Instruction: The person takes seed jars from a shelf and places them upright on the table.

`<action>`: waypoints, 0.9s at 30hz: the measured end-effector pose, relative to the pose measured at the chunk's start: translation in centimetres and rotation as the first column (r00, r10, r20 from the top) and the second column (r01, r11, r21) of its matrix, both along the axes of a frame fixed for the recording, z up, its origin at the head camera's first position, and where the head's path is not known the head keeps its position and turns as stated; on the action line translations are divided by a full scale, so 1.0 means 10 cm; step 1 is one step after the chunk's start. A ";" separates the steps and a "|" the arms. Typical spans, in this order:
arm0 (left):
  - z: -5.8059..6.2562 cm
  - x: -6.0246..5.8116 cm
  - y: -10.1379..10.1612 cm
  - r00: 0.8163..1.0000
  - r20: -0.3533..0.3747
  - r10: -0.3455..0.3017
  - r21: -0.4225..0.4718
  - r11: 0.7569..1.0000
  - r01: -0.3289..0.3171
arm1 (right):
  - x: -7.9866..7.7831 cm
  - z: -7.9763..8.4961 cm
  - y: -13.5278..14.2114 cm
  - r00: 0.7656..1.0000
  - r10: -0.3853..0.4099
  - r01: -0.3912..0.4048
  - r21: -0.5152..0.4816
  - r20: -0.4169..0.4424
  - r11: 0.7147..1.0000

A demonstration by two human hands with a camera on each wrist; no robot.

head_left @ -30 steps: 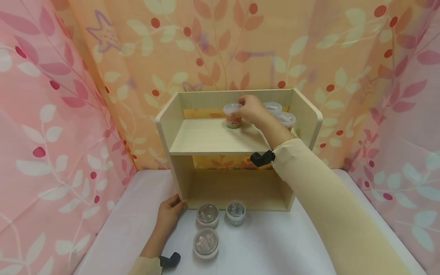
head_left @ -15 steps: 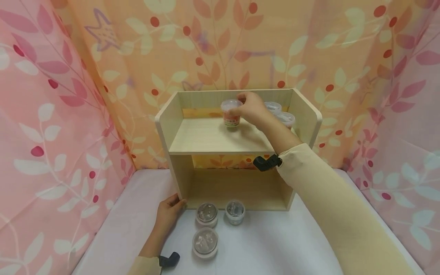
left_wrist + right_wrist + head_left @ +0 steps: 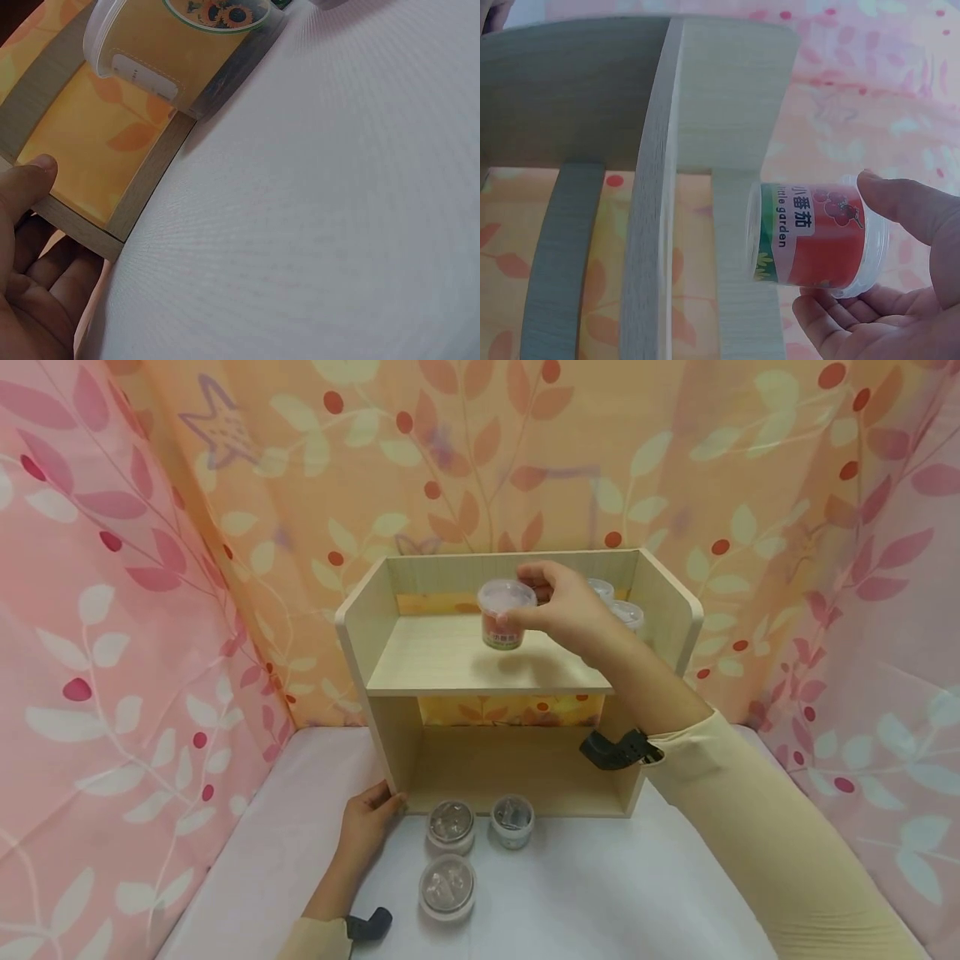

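Clearly, the right hand (image 3: 570,610) pinches a red cup (image 3: 491,632) above the upper board (image 3: 435,656) of the shelf (image 3: 671,606); should that pinch slacken, it could slip and tumble. The left hand (image 3: 363,827) grips the shelf's lower corner (image 3: 112,246). White cloth (image 3: 585,885) lies below; leafy curtains (image 3: 480,443) hang on three sides.

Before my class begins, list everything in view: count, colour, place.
Shelf unit: one, pale wood, centre.
Table: one, white-covered, beneath the shelf unit.
Red-labelled tub: one, clear and red, at the unit's top level.
Upper tubs: two visible, clear-lidded, top level right, partly hidden.
Table tubs: three, greyish tops, before the shelf unit.
Fabric: count unclear, orange behind, pink at sides.
Wrist devices: two, black, one per wrist.
Sleeves: two, beige, forearms.
Left hand: one, gripping the shelf unit's lower left side.
Right hand: one, holding the red-labelled tub.
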State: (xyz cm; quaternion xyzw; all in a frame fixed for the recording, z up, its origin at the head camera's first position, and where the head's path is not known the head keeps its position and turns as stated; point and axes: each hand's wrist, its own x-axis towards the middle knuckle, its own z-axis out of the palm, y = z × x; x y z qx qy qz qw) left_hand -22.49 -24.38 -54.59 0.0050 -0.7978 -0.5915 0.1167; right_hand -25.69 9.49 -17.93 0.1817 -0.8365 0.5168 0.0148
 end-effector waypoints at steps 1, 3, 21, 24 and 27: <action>0.00 0.00 0.00 1.000 -0.001 -0.002 0.003 1.000 0.002 | 0.04 -0.01 0.02 1.000 0.010 -0.010 -0.009 -0.005 1.000; 0.00 0.00 0.01 1.000 -0.004 -0.004 0.002 1.000 0.004 | 0.12 -0.04 0.05 0.999 0.030 -0.030 -0.028 -0.019 0.999; 0.03 0.01 0.00 1.000 -0.017 0.003 -0.021 1.000 -0.003 | 0.84 -0.54 0.26 0.983 0.088 -0.106 -0.107 -0.160 0.989; 0.03 0.01 0.01 1.000 -0.017 0.005 -0.008 1.000 -0.005 | 0.93 -0.66 0.27 0.977 0.114 -0.136 -0.118 -0.178 0.984; 0.04 0.01 0.01 1.000 -0.010 0.007 -0.005 1.000 -0.007 | 1.00 -0.80 0.28 0.971 0.127 -0.152 -0.112 -0.203 0.982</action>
